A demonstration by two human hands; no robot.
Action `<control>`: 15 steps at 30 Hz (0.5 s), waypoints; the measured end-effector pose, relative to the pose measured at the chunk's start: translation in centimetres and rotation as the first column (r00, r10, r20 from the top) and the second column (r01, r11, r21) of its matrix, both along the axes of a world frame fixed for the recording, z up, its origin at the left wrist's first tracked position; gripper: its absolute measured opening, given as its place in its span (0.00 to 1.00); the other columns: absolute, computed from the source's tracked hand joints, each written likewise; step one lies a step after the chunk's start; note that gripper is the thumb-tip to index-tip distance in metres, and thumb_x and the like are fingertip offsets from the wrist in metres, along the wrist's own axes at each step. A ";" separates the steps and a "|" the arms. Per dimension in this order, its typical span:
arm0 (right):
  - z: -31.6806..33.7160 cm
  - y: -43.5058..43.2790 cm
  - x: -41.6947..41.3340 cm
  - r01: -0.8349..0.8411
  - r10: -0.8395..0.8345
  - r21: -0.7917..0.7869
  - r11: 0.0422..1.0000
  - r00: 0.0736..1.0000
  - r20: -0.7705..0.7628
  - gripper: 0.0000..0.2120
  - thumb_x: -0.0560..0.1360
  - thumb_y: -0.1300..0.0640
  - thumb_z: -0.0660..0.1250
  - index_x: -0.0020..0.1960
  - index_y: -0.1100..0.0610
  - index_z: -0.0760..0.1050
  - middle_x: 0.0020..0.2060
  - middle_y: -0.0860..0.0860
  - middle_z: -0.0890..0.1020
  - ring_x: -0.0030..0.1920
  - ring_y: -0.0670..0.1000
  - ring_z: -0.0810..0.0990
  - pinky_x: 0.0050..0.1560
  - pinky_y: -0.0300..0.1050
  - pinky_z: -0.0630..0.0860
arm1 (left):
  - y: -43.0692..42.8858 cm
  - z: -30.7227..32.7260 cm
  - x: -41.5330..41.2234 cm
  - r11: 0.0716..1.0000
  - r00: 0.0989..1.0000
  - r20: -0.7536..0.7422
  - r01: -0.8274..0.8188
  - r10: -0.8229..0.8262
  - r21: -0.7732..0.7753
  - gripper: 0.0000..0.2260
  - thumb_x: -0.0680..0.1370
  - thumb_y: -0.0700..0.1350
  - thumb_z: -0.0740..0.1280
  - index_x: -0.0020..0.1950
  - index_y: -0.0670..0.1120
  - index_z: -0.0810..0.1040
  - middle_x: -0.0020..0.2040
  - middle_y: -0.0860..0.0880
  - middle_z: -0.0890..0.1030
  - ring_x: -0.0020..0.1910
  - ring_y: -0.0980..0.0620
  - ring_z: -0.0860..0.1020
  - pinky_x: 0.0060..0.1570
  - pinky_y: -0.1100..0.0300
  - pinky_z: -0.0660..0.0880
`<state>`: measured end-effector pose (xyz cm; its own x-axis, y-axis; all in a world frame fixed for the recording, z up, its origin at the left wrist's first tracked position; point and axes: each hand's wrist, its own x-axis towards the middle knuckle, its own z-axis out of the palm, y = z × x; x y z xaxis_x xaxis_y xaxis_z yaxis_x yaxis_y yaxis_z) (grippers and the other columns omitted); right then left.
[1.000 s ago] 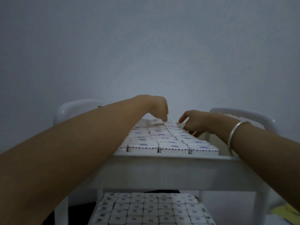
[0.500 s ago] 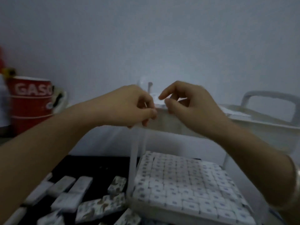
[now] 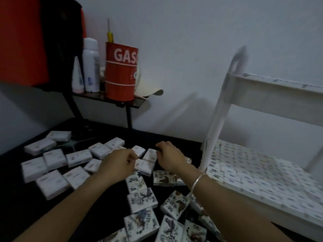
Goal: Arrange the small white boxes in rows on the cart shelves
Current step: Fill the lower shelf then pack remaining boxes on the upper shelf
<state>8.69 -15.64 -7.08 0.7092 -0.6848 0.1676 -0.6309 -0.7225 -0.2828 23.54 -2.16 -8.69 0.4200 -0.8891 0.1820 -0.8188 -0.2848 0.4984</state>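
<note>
Left hand (image 3: 118, 161) and right hand (image 3: 169, 158) dropped among loose boxes (image 3: 78, 157) beside cart (image 3: 215, 130).

Dim, soft motion blur, wide-angle edge distortion

White capitals "GAS" on the red barrel-shaped metal tin (image 3: 120, 74), up and well beyond the left hand (image 3: 118, 163); the rest of the word curves out of sight. The small white cardboard boxes (image 3: 52, 184) scattered around that hand carry dark print and drawings, all too blurred to read. The blue marks on the rowed white boxes (image 3: 244, 165) right of the right hand (image 3: 169, 158) are just as unreadable.
</note>
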 end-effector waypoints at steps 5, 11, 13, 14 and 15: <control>-2.1 -2.7 2.4 0.132 -0.114 0.118 0.984 0.983 -0.147 0.22 0.81 0.50 0.56 0.71 0.59 0.66 0.67 0.61 0.69 0.64 0.63 0.71 0.63 0.50 0.68 | -2.0 -0.5 0.1 0.989 0.990 0.037 -0.139 0.137 0.057 0.11 0.78 0.53 0.64 0.58 0.52 0.76 0.56 0.52 0.81 0.55 0.49 0.78 0.49 0.55 0.76; -1.8 -3.9 2.8 0.138 -0.090 0.248 0.959 0.977 -0.195 0.30 0.76 0.44 0.66 0.73 0.56 0.64 0.69 0.57 0.70 0.66 0.58 0.72 0.64 0.48 0.70 | -3.6 -0.8 -0.2 0.959 0.988 -0.044 -0.136 0.151 0.249 0.23 0.69 0.64 0.70 0.50 0.46 0.75 0.50 0.48 0.80 0.50 0.48 0.78 0.40 0.57 0.70; -1.8 -3.9 2.2 0.150 -0.119 0.289 0.945 0.985 -0.124 0.33 0.74 0.46 0.70 0.74 0.54 0.62 0.68 0.58 0.68 0.64 0.58 0.73 0.65 0.49 0.71 | -3.8 -0.8 -0.1 0.958 0.985 -0.082 -0.126 0.151 0.259 0.23 0.68 0.63 0.72 0.51 0.45 0.78 0.49 0.48 0.81 0.49 0.49 0.79 0.42 0.57 0.72; -1.7 -3.8 2.0 0.147 -0.124 0.291 0.945 0.988 -0.097 0.34 0.73 0.46 0.71 0.74 0.52 0.62 0.68 0.58 0.66 0.63 0.58 0.73 0.65 0.49 0.71 | -3.9 -0.8 0.0 0.959 0.982 -0.110 -0.120 0.152 0.257 0.23 0.68 0.62 0.73 0.52 0.46 0.79 0.49 0.49 0.82 0.49 0.50 0.79 0.44 0.57 0.75; -1.5 -3.7 1.8 0.141 -0.124 0.284 0.948 0.989 -0.075 0.34 0.72 0.46 0.72 0.74 0.50 0.63 0.67 0.58 0.66 0.62 0.59 0.73 0.64 0.49 0.71 | -3.9 -0.8 0.1 0.961 0.979 -0.145 -0.106 0.146 0.254 0.22 0.68 0.61 0.74 0.52 0.47 0.81 0.48 0.50 0.82 0.49 0.51 0.80 0.47 0.56 0.77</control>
<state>10.45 -19.31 -8.60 0.6114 -0.7864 -0.0877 -0.7361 -0.5245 -0.4279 23.66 -6.08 -9.49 0.5372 -0.8359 -0.1125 -0.6831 -0.5095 0.5233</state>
